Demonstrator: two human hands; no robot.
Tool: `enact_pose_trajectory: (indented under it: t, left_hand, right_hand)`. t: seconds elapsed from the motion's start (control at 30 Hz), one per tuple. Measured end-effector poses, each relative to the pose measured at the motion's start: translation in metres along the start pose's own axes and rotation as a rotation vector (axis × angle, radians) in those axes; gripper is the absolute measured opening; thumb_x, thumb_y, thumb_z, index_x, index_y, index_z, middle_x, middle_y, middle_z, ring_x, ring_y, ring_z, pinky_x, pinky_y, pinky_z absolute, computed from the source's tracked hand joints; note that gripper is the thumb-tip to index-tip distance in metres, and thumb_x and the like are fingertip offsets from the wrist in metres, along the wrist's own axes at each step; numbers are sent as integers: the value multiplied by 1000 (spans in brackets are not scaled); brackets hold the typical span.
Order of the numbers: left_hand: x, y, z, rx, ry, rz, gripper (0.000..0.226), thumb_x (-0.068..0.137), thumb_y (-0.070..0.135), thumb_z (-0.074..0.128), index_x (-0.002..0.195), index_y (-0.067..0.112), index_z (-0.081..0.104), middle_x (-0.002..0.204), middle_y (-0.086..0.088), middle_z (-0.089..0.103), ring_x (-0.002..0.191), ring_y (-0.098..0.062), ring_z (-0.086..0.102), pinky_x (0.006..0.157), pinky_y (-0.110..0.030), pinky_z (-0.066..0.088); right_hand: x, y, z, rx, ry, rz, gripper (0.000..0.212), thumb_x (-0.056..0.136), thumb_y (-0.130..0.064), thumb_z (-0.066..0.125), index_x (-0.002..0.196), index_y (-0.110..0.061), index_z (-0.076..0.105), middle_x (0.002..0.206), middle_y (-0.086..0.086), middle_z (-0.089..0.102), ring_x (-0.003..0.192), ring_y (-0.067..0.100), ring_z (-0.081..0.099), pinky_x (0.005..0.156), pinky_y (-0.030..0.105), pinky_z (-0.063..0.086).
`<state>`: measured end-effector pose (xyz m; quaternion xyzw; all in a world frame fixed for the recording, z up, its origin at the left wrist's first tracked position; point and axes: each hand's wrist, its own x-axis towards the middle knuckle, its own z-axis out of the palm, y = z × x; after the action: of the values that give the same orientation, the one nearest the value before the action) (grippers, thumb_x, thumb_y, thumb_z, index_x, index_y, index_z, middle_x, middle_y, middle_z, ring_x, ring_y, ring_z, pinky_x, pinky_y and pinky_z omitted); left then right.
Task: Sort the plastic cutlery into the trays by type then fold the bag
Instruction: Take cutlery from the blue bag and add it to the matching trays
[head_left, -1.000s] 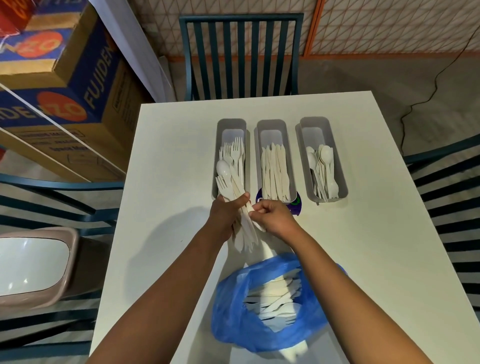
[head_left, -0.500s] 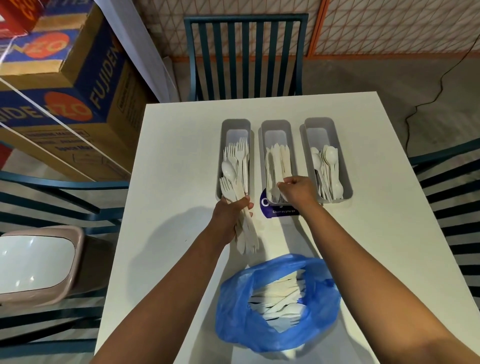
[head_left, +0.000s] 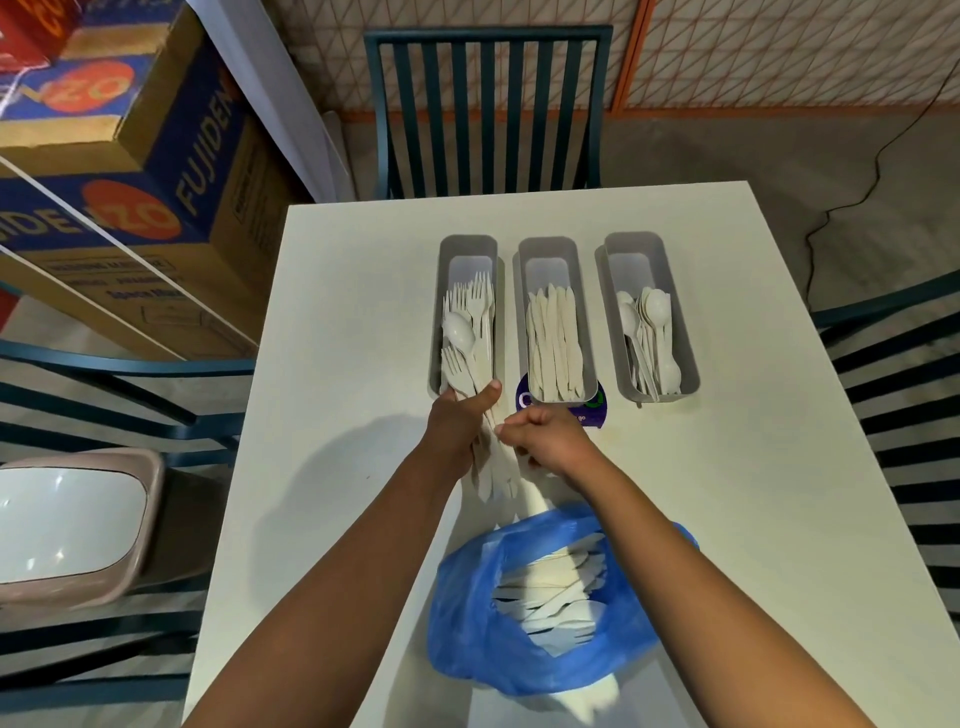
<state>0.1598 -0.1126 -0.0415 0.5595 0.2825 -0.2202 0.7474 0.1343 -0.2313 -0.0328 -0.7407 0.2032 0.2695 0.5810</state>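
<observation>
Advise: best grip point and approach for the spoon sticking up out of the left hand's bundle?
Probably pinch the spoon at its neck just below the bowl, coming from above with the right hand. The bowl stands clear above the forks, while the handle is buried in the bundle that the left hand grips.

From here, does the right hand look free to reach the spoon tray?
Probably yes: the right hand sits near the bundle, and bare table lies between it and the spoon tray.
</observation>
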Motion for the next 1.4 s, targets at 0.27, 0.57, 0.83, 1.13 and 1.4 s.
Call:
enact_pose_trajectory:
  t: [0.27, 0.57, 0.83, 1.13, 1.4]
  left_hand:
    - [0, -1, -1, 3, -50, -46, 28, 89, 9, 55, 117, 3, 59, 99, -16, 65, 93, -30, 63, 73, -32, 52]
    - [0, -4, -8, -55, -37, -60, 22, 88, 2, 58, 110, 3, 59, 74, -5, 55, 68, -16, 52, 65, -24, 49]
    - [0, -6, -10, -28, -54, -72, 13, 87, 0, 57, 100, 3, 57, 74, -6, 55, 69, -17, 52, 71, -29, 48]
    - [0, -8, -7, -21, -74, -50, 22, 89, 7, 59, 110, 1, 60, 94, -13, 66, 82, -21, 64, 65, -25, 53]
    - [-1, -8, -7, -67, -63, -58, 11, 91, 10, 57, 98, 4, 63, 87, -7, 64, 82, -18, 61, 62, -21, 53]
  right_hand:
    - [2, 7, -4, 37, 41, -15, 9, 88, -9, 60, 81, -15, 58, 67, 0, 53, 56, 11, 47, 44, 20, 42]
    - [24, 1, -29, 49, 287, -13, 10, 87, -10, 60, 78, -11, 58, 61, 1, 52, 52, 13, 46, 51, 24, 43]
    - [50, -29, -47, -190, 380, -69, 22, 89, -16, 58, 109, -11, 63, 100, 3, 62, 83, 20, 58, 72, 23, 39]
    - [20, -22, -10, -250, 36, -66, 23, 87, -31, 63, 81, -9, 66, 71, -2, 60, 63, 8, 52, 55, 21, 40]
    - [5, 9, 10, -41, 80, -165, 24, 82, -9, 67, 63, -17, 55, 52, -5, 44, 46, 4, 40, 49, 15, 36]
